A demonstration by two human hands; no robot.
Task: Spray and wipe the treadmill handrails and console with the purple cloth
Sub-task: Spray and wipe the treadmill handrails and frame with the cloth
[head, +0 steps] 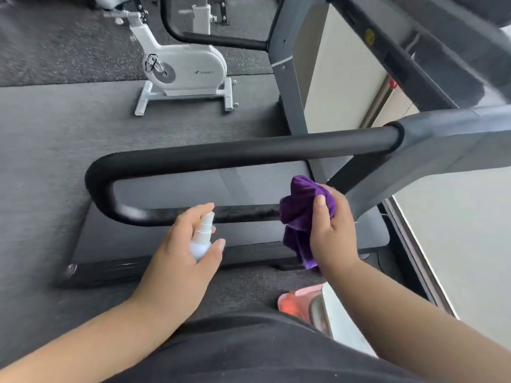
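Hands are held out in front of the body, both arms reaching forward. A small white spray bottle (201, 239) is gripped by the left hand (182, 252) — fingers are curled round it, with one finger laid on the top. The bottle is held just in front of the lower bar of the black handrail (243, 154). The purple cloth (301, 217) is bunched up and clutched in the right hand (331, 230) and is pressed against that lower bar — part of it hangs down. A white exercise bike (182, 70) is seen well behind the rail.
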